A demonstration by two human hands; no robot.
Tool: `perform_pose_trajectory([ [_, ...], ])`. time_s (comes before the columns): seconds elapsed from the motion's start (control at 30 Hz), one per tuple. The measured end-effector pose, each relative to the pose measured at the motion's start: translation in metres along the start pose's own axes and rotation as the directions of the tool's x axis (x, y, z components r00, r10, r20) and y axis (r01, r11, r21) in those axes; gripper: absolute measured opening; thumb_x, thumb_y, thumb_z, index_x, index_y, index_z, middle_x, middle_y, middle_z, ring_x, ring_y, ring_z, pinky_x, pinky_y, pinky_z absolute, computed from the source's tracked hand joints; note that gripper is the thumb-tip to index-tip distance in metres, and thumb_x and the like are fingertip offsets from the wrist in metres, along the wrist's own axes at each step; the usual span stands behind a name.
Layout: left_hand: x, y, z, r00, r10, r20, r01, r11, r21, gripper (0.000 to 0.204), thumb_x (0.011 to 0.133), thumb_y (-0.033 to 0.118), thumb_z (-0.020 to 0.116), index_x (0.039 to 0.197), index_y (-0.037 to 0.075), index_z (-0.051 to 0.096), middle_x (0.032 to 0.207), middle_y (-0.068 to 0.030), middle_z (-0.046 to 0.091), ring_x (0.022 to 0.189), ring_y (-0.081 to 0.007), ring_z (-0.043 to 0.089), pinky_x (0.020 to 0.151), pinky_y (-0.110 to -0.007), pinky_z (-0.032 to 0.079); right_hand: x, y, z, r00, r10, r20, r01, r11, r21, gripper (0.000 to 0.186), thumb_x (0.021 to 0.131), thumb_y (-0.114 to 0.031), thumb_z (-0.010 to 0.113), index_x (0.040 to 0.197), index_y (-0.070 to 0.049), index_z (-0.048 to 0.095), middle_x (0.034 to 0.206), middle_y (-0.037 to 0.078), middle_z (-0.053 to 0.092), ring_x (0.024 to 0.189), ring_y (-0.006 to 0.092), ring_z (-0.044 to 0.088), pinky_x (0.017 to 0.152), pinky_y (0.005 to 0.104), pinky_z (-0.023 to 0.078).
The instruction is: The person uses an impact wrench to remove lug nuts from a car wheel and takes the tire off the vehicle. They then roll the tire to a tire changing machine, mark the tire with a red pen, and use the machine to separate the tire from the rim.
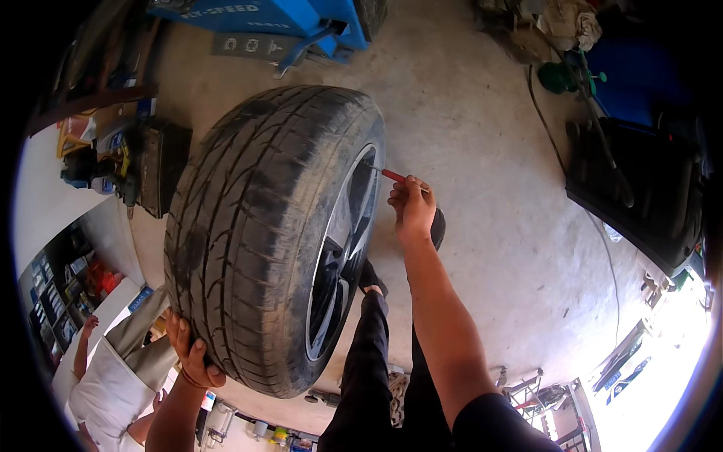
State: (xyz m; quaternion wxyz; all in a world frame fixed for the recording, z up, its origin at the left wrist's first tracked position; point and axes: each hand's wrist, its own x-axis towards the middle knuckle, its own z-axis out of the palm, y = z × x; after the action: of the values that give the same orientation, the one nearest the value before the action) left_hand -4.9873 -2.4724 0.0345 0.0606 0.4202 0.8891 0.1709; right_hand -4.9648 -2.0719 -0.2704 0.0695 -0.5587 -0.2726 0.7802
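A large car wheel stands upright in front of me, its worn black tire (226,218) facing left and its dark spoked rim (335,245) facing right. My left hand (194,354) holds the tire low on the tread, fingers and thumb pressed against the rubber. In my right hand (413,207) is a slim red-handled tool (393,175) that looks like a small screwdriver, pinched between thumb and fingers. Its thin metal shaft points left into the upper part of the rim; whether the tip touches anything, I cannot tell.
Beyond the wheel stands a blue machine (301,22) with a pedal. A dark box (166,166) and tools are at the left, near a person in a white shirt (113,384). A black case (640,188) sits at the right, with a cable (548,124) along the concrete floor (497,226).
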Motion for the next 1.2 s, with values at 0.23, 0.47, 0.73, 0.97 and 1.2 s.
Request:
perform_pose_trajectory([
  [0.23,-0.002,0.001,-0.001,1.000,0.000,0.016,0.000,1.000,0.017,0.062,0.099,0.039,0.031,0.154,0.013,0.035,0.157,-0.0250,0.033,0.145,-0.0489,0.030,0.116,-0.069,0.023,-0.002,0.016,0.000,0.999,0.014,0.033,-0.018,0.992,0.125,0.021,0.099,-0.018,0.063,0.110,-0.002,0.054,0.087,0.012,0.067,0.069,0.0195,0.065,0.062,0.0331,0.057],
  [0.47,-0.002,-0.001,-0.004,0.999,0.022,0.039,-0.024,0.998,0.054,0.064,0.100,0.040,0.028,0.156,0.009,0.030,0.157,-0.0286,0.030,0.141,-0.0562,0.031,0.114,-0.069,0.024,-0.009,0.020,0.000,0.999,-0.003,-0.047,0.011,0.985,0.173,0.021,0.099,-0.019,0.064,0.109,-0.003,0.055,0.086,0.011,0.066,0.068,0.0189,0.065,0.062,0.0333,0.057],
  [0.73,-0.003,0.002,-0.004,0.999,-0.020,0.030,0.019,1.000,0.021,0.062,0.099,0.039,0.030,0.155,0.013,0.034,0.158,-0.0261,0.031,0.143,-0.0548,0.028,0.115,-0.069,0.023,0.001,0.011,-0.011,0.983,0.174,0.056,-0.181,0.973,0.144,0.022,0.098,-0.022,0.067,0.105,-0.004,0.055,0.086,0.010,0.066,0.068,0.0171,0.064,0.061,0.0328,0.056],
  [0.97,-0.001,0.002,-0.002,0.999,-0.026,0.022,0.025,0.999,0.025,0.061,0.099,0.038,0.031,0.154,0.011,0.034,0.157,-0.0271,0.032,0.143,-0.0540,0.030,0.115,-0.069,0.023,0.020,-0.009,-0.025,0.948,0.014,0.318,0.051,0.979,-0.197,0.014,0.095,-0.003,0.064,0.107,-0.003,0.057,0.088,0.007,0.065,0.074,0.0186,0.065,0.070,0.0321,0.055],
  [1.2,0.004,0.000,-0.004,0.999,-0.012,0.030,0.011,1.000,0.029,0.061,0.100,0.037,0.030,0.154,0.010,0.034,0.157,-0.0277,0.032,0.143,-0.0527,0.031,0.115,-0.069,0.023,0.030,-0.031,-0.020,0.850,0.394,0.350,-0.313,0.912,-0.265,0.017,0.098,-0.015,0.061,0.109,-0.004,0.058,0.087,0.006,0.060,0.074,0.0151,0.057,0.063,0.0327,0.053],
])
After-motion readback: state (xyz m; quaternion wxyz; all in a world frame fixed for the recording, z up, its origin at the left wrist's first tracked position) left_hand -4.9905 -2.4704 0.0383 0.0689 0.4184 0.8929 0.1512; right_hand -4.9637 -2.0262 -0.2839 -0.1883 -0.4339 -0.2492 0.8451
